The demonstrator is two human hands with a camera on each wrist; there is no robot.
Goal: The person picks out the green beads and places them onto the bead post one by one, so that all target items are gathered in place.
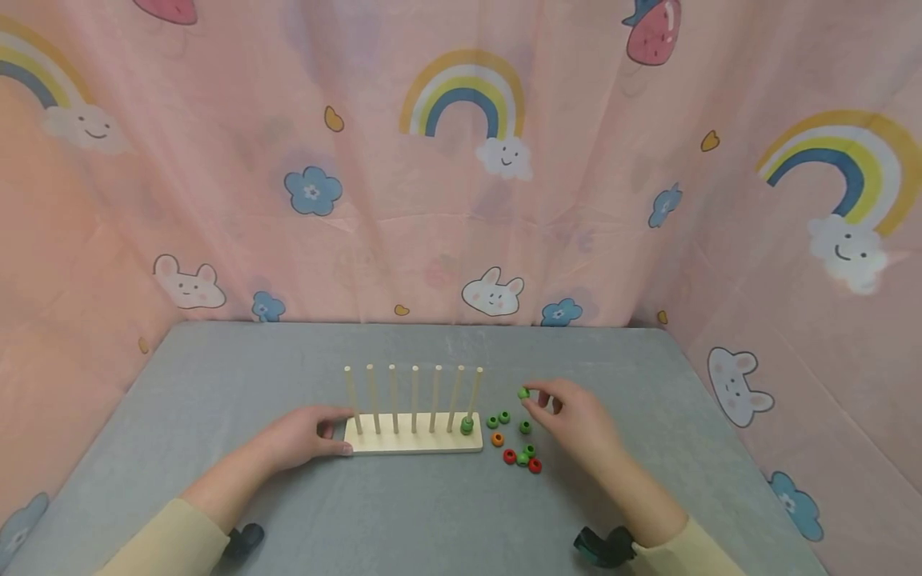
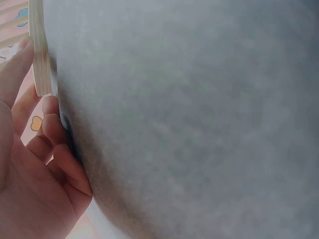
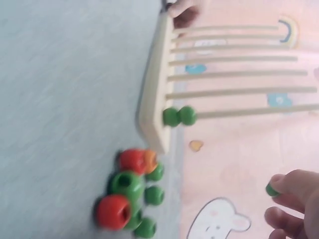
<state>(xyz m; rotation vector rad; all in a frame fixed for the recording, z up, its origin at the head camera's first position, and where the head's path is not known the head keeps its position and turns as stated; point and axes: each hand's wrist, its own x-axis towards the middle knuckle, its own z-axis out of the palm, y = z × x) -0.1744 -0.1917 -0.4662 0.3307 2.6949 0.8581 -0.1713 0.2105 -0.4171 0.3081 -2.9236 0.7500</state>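
Note:
A pale wooden pegboard [image 1: 414, 442] with several upright pegs stands mid-table. On its rightmost peg two green beads [image 3: 179, 116] are threaded, resting against the base. My left hand [image 1: 306, 436] grips the board's left end between thumb and fingers; the left wrist view shows that end [image 2: 42, 74] close up. To the right of the board, my right hand [image 1: 576, 416] pinches a green bead [image 1: 523, 393] between thumb and fingertips, above the table. In the right wrist view this bead [image 3: 271, 189] is mostly covered by the fingertips.
Loose beads lie on the table right of the board: several green beads [image 1: 525, 427], an orange bead [image 1: 498, 439] and two red beads [image 1: 535, 465]. The grey table [image 1: 288, 512] meets a pink patterned curtain [image 1: 396, 240] at its back and sides.

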